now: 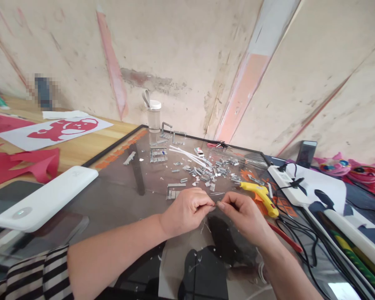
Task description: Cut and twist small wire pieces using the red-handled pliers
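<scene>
My left hand (189, 210) and my right hand (243, 214) are close together above the dark glossy tabletop (118, 208). Both pinch with thumb and forefinger, the tips nearly touching. Whatever lies between the fingertips is too small to make out. Just beyond them are a few short thin wires (217, 193). Farther back spreads a pile of small grey metal-looking pieces (221, 167). Little grey bent frames (158, 155) stand left of the pile, and white strips (189, 156) lie behind it. A yellow glue gun (259, 193) rests beside my right hand.
On the left is a white power bank (46, 198), with red cut-outs (28, 164) past it. A lidded clear jar (154, 116) stands near the wall. Rightward are a power strip (287, 185), tangled black cables (303, 233), a red-handled tool (286, 237) and a phone (306, 154).
</scene>
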Available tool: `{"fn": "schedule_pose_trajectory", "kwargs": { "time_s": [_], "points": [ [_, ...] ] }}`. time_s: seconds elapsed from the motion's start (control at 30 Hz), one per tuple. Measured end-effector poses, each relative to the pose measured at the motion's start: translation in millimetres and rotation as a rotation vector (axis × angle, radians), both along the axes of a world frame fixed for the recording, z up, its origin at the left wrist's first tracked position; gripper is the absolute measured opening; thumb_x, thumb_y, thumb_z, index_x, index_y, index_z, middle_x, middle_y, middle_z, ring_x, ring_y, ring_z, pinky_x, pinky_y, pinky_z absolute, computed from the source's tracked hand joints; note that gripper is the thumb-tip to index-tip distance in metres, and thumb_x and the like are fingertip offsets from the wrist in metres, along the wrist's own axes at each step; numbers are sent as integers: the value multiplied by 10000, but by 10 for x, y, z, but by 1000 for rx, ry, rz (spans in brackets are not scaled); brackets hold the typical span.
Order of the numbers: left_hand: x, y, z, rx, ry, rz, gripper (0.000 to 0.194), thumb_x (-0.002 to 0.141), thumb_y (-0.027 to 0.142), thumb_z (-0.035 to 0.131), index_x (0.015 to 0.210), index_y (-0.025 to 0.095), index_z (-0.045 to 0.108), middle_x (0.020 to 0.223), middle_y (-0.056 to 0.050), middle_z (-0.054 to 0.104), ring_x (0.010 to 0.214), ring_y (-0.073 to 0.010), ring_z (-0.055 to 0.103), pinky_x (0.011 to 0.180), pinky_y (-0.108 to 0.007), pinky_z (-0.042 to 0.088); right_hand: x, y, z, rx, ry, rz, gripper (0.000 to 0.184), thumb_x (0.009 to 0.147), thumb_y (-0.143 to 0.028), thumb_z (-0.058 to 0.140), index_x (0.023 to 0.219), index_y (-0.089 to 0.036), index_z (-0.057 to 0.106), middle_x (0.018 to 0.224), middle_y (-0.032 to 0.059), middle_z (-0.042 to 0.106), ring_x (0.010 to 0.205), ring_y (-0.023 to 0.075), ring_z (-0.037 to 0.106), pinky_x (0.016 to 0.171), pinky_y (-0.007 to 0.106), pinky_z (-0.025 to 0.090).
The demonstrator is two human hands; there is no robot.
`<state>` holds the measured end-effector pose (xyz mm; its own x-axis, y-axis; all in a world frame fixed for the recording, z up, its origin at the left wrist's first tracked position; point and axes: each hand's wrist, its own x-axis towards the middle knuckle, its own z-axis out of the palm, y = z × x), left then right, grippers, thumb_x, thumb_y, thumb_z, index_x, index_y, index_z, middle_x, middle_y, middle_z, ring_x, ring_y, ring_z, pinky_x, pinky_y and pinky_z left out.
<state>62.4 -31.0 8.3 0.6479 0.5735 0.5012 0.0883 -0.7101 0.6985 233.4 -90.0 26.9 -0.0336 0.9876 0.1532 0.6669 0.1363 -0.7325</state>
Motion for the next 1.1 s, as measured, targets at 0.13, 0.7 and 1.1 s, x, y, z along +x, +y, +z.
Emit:
{"fn": "schedule_pose_trajectory", "kwargs": {
  "time_s": [0.13,0.7,1.1],
  "points": [
    [27,24,-41,-382,-32,-40,160,770,255,538,690,152,630,605,-18,579,577,-113,502,562,-221,361,20,18,-22,-102,160,-13,302,791,-417,520,634,-160,546,518,-51,437,484,83,361,449,204,279],
    [20,55,-23,-1111,-226,-354,226,654,314,693,637,126,569,484,9,557,448,-55,420,470,-203,252,60,-29,39,630,-289,123,166,782,-166,573,912,-240,645,904,55,571,820,169,567,704,306,482],
    [16,20,12,-1006,-135,-314,206,668,321,670,638,133,591,499,15,558,463,-60,432,498,-196,302,55,-62,69,643,-306,109,94,787,-219,580,816,-234,667,765,42,616,704,158,575,613,281,476]
  ]
}}
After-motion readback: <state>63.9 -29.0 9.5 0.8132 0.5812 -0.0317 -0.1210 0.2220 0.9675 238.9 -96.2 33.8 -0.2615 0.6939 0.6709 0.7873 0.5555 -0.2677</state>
